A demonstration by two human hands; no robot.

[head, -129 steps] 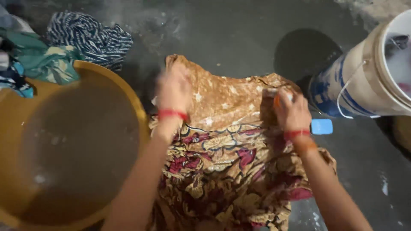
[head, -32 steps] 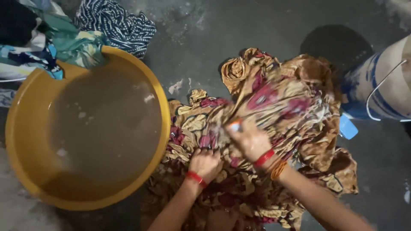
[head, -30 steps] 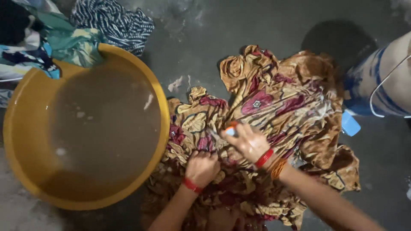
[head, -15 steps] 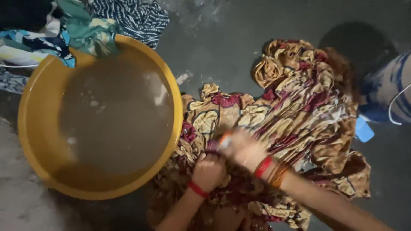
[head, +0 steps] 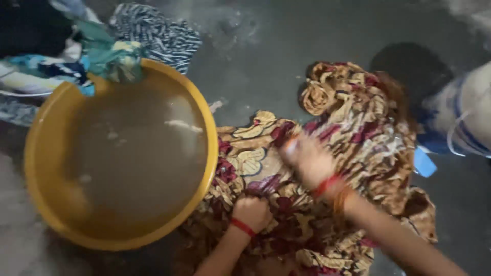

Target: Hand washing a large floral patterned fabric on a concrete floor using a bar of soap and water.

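A brown, cream and dark red patterned cloth [head: 358, 128] lies spread on the wet grey floor. My left hand [head: 251, 212], with a red band at the wrist, is closed on a fold of the cloth near the tub. My right hand [head: 308, 161], blurred by motion, presses down on the middle of the cloth and appears to hold a small pale object with a blue edge. A yellow tub [head: 207, 138] of murky water stands just left of the cloth, its rim touching the cloth's edge.
A heap of striped and blue-green clothes [head: 112, 46] lies behind the tub, partly draped over its rim. A white and blue bucket [head: 468, 120] stands at the right edge, with a small blue object [head: 424, 162] beside it on the floor.
The view has shifted so tub and cloth sit further right. My right hand has moved up and to the right across the cloth in a rubbing stroke. My left hand still grips the fold.
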